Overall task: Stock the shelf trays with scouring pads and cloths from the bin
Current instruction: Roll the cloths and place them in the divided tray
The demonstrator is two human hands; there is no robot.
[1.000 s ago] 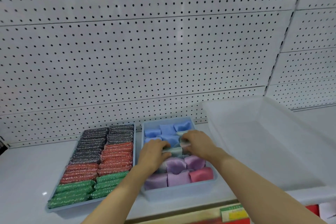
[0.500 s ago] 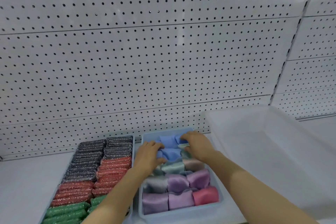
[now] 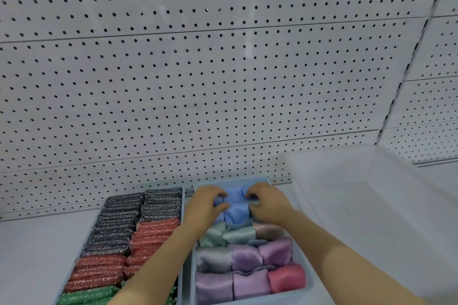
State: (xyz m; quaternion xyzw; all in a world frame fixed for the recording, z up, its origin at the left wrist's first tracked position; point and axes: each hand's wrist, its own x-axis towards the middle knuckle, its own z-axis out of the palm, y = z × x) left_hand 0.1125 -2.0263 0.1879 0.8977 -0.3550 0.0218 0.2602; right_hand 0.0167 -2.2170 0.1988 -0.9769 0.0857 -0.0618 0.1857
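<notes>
A blue divided tray holds folded satin cloths: blue ones at the far end, pale green, purple and one pink nearer me. My left hand and my right hand are both over the far rows. Their fingers curl onto blue cloths on either side of the middle column. To the left, a second blue tray is packed with rows of black, red and green scouring pads.
A large translucent bin stands on the white shelf just right of the cloth tray, its inside showing nothing. A white pegboard wall rises right behind the trays.
Both hands moved from the middle rows of the cloth tray to the far blue rows. The camera tilted up, so the trays sit lower in view.
</notes>
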